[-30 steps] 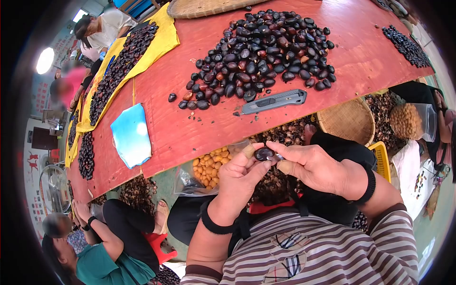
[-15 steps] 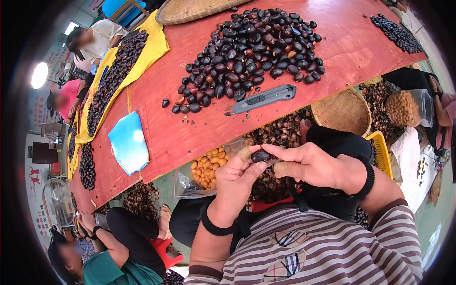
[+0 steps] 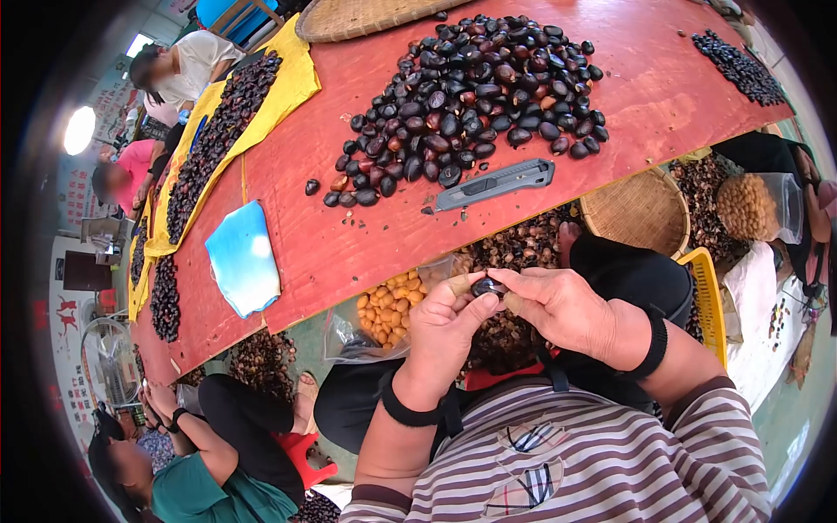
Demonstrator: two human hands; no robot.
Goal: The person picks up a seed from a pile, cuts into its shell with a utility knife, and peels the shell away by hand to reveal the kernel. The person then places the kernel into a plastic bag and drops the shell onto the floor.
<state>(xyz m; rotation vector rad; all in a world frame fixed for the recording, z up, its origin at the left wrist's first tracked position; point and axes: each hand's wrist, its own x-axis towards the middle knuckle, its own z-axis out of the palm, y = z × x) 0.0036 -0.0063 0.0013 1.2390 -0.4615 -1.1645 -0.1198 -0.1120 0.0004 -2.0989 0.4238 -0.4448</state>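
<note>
Pinched at its ends between both hands is a dark, glossy nut (image 3: pixel 490 287), partly covered by the fingers. My left hand (image 3: pixel 445 327) grips one side with thumb and forefinger, while my right hand (image 3: pixel 571 314) closes its fingertips on the other. Both hands are just off the near edge of the red table (image 3: pixel 323 253), above a heap of shell pieces (image 3: pixel 506 342). On the table a big pile of dark nuts (image 3: pixel 471 96) lies behind a grey utility knife (image 3: pixel 495 185). Orange peeled kernels (image 3: pixel 390 307) fill a clear plastic bag left of my hands.
A blue-white folded cloth (image 3: pixel 244 260) lies at the table's left. Yellow cloth (image 3: pixel 301 74) bears more nuts. A woven basket (image 3: pixel 636 209) and yellow crate (image 3: pixel 708 301) stand at right. Other people sit around, one in a green shirt (image 3: pixel 214 484) at lower left.
My right hand has moved left, its fingertips now closing on the nut, which is more covered. The whole view has shifted slightly.
</note>
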